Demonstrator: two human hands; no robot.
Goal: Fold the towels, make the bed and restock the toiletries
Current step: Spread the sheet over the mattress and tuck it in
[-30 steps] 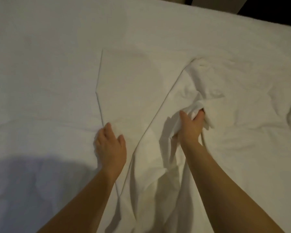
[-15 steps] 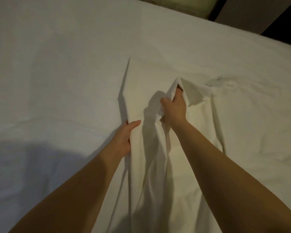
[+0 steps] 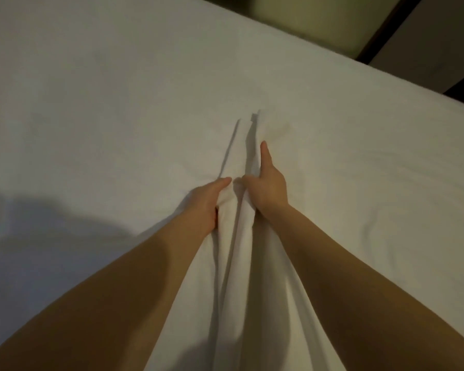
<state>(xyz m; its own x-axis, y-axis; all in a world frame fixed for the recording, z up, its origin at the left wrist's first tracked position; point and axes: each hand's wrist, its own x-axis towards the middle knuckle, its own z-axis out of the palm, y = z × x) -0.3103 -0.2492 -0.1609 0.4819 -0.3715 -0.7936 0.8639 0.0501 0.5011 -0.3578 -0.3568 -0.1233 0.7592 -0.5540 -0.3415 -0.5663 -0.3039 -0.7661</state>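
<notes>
A smooth, thin white cloth (image 3: 241,263) is gathered into a long, narrow band of soft lengthwise folds and laid on the matte white bed (image 3: 105,89), near its middle. One fold is gripped by the left hand (image 3: 208,200). The other is pinched by the right hand (image 3: 269,187), whose forefinger is laid straight along it.

left grip (image 3: 206,199) clenched | right grip (image 3: 268,188) clenched, forefinger straight | forearms converging
</notes>
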